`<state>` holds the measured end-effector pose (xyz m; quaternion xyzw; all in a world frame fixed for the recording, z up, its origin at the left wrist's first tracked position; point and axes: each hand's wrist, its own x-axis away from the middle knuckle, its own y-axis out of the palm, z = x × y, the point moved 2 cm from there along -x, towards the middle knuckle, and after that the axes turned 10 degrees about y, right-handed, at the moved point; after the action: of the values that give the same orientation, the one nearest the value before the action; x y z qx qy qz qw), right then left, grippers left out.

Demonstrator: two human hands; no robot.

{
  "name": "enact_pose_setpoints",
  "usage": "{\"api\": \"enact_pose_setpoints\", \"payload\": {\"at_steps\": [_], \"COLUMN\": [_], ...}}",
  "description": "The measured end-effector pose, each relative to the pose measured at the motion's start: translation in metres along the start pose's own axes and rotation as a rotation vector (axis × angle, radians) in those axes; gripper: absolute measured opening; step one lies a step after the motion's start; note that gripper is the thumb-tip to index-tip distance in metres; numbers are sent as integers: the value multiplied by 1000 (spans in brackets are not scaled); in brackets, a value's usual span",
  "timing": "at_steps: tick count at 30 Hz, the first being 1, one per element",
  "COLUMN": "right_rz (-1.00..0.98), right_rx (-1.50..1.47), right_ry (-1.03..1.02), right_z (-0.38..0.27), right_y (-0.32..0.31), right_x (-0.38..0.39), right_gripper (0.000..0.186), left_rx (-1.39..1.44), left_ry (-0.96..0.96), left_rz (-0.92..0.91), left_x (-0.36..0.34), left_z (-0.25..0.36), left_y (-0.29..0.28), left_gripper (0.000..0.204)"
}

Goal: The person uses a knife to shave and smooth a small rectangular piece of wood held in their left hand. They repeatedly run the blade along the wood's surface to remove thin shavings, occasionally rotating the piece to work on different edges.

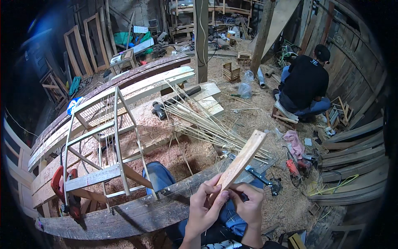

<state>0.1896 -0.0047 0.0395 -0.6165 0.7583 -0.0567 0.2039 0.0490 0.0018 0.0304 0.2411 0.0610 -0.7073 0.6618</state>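
Note:
Both my hands are closed round the lower end of a flat wooden slat [241,161], tilted up and away to the right, with small dark holes near its far end. My left hand [205,207] grips its left side, thumb pointing up along the wood. My right hand [248,201] pinches the other side, its fingers partly hidden. Just beyond the slat, a knife [258,175] with a dark handle lies near the end of the worn plank [137,216]. A bundle of thin bamboo sticks [203,122] spreads out ahead of my hands.
A slatted wooden cage frame [93,176] stands to the left, near a red power tool [68,191]. A hammer [159,110] lies by long boards [166,79]. Another person [306,83] sits low at the right. Red tool and cable [292,166] lie on the shavings-covered floor.

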Motion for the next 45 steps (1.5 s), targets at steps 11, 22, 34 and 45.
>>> {"api": "enact_pose_setpoints", "payload": {"at_steps": [11, 22, 34, 45], "right_rz": [-55, 25, 30, -98], "right_rx": [-12, -55, -90, -53], "right_ry": [104, 105, 85, 194], "right_z": [2, 5, 3, 2], "right_y": [5, 8, 13, -3], "right_x": [-9, -4, 1, -4], "right_gripper": [15, 9, 11, 13], "left_rx": [-11, -13, 16, 131], "left_ry": [-4, -12, -75, 31], "left_rz": [193, 95, -14, 165], "left_x": [-3, -6, -1, -3], "left_z": [-10, -11, -3, -20], "left_y": [-18, -16, -14, -15], "left_gripper": [17, 14, 17, 15]}}
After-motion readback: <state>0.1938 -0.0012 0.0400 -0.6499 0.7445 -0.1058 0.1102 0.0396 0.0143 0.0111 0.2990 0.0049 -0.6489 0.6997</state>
